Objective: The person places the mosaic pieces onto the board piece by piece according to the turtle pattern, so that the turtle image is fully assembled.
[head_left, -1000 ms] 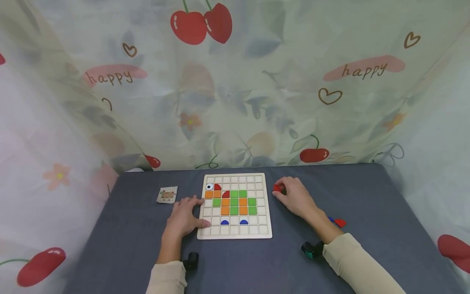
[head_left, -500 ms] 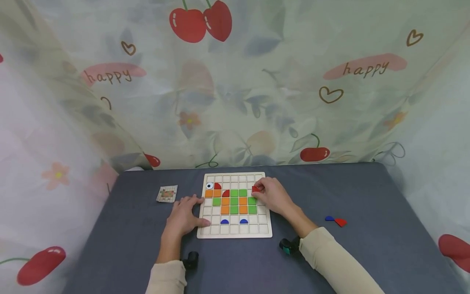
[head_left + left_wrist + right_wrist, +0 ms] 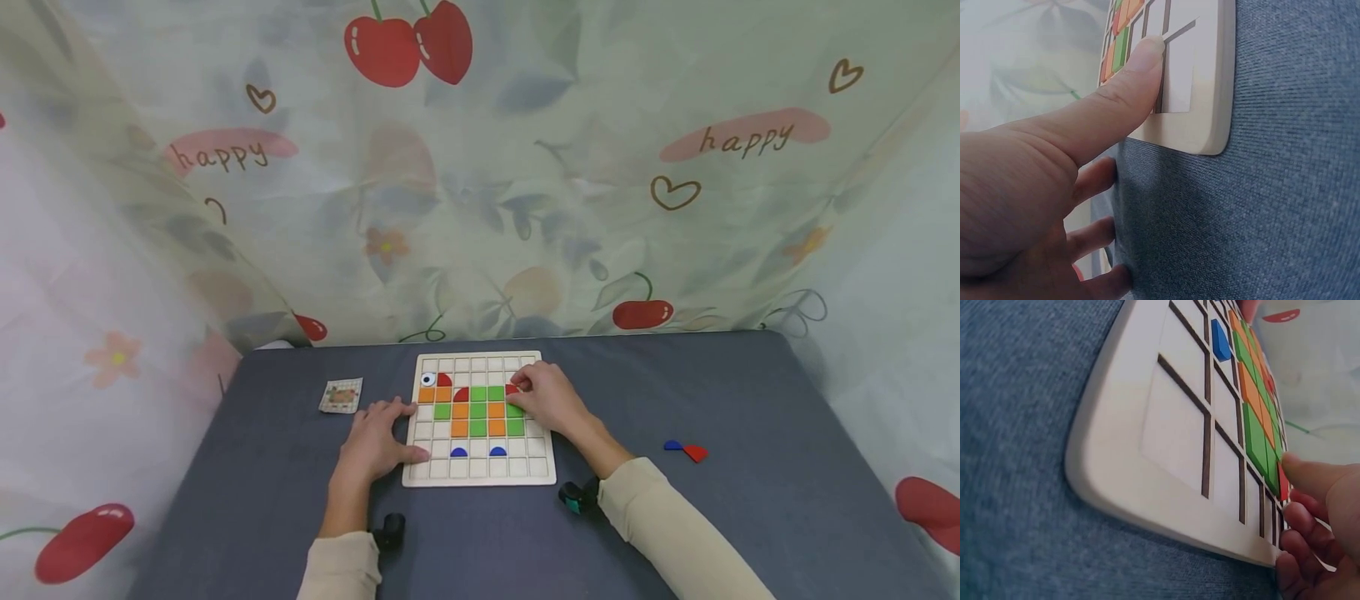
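Note:
A wooden grid board lies flat, bearing orange and green square tiles, red rounded tiles, blue half-circle tiles and a round eye tile. My left hand rests at its left edge, the thumb over the rim and the other fingers spread beside it. At the board's right side, my right hand pinches a red tile in the cell at the right end of the upper green row. The fingers partly hide that red tile.
A small picture card lies on the dark cloth left of the board. To the right, a blue half-circle tile and a red tile lie together. A patterned curtain hangs behind the table.
My right hand has moved left from the cloth onto the board, carrying the red tile down into a cell beside the green row. The left hand has stayed put.

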Demonstrator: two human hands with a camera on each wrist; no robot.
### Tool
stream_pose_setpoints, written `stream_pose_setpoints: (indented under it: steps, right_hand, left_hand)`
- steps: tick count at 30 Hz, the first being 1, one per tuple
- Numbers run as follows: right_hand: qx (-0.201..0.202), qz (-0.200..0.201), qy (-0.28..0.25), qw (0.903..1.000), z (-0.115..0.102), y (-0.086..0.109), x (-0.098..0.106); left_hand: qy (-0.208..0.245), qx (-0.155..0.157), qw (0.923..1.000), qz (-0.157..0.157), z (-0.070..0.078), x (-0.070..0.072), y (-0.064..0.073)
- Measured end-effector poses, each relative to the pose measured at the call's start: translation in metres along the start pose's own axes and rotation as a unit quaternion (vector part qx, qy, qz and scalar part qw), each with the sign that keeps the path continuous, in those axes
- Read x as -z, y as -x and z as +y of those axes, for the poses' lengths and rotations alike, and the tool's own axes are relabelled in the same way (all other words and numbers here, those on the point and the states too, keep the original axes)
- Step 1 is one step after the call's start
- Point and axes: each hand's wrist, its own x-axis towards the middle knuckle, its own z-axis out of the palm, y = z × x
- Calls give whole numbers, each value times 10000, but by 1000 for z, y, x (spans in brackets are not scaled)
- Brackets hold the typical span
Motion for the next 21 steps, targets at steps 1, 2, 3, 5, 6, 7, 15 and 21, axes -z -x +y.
stream_pose_setpoints:
  steps: [1,2,3,5,6,7,15,21]
  right_hand:
    - [13,4,12,10000,0,0,0]
    - [38,7,21,10000,0,0,0]
    - [60,3,43,10000,1,0,0]
    - [92,-10,107,9999,1,0,0]
    - [96,-18,132,9999,1,0,0]
    - [102,-24,171,9998,1,0,0]
    - [340,66,1060,9938,-1,13,8]
    - [701,245,1998,9770,4,29,21]
  left_hand:
    - [1,1,10000,-1,0,0,0]
    - [2,1,10000,-2,0,0,0]
    - [2,6,10000,-4,0,0,0]
    - [0,13,10000,-1,0,-1,0]
    - [9,20,10000,-2,0,-1,0]
    - [5,24,10000,-3,0,-1,0]
    - [-10,45,10000,-33,0,-2,0]
    - [-21,8,10000,-5,0,-1,0]
